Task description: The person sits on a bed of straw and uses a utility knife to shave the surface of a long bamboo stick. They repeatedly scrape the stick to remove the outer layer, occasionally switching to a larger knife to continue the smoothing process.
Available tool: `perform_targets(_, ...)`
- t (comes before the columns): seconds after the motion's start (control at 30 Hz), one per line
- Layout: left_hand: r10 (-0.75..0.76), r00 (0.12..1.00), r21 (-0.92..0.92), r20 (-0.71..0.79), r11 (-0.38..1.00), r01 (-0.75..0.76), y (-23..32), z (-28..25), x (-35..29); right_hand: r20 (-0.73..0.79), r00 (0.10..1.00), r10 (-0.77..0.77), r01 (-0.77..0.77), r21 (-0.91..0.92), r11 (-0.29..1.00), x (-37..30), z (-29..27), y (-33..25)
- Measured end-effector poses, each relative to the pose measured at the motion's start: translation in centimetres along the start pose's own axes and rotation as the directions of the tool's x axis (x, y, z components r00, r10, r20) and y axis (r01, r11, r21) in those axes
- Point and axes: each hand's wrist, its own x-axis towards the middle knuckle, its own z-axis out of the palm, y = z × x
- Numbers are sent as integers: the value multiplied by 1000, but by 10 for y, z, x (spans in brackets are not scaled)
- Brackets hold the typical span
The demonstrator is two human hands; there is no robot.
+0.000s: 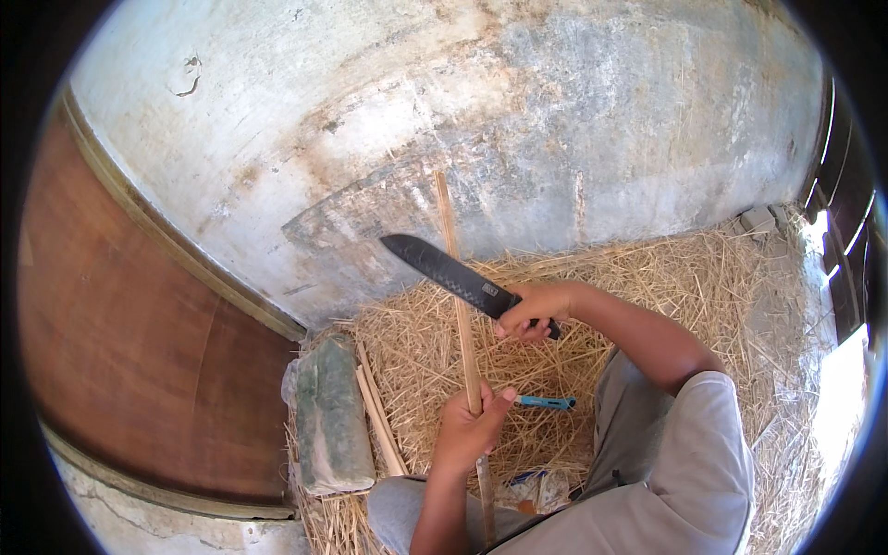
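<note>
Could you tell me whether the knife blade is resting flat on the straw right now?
No, the right hand holds the knife raised in the air, its blade against the thin stick.

I see my left hand (467, 427) gripping a thin bamboo stick (460, 305) upright, while my right hand (535, 308) holds a dark knife (449, 273), blade crossing the stick. Straw (647, 277) covers the ground; a blue pen (546, 402) lies near.

The stick (460, 305) stood upright over the straw (647, 277), gripped low by the left hand (470, 427). The knife (453, 275) crossed it higher up, held by the right hand (536, 310). A block (331, 418) lay left of the stick, thin sticks (379, 421) just beside it; the wall (416, 120) rose behind.
</note>
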Motion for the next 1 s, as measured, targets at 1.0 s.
perform_targets(1.0,11,994,226,-109,974,14,-13,2,5,-429,701,-570,-236,-894,382,15,22,7)
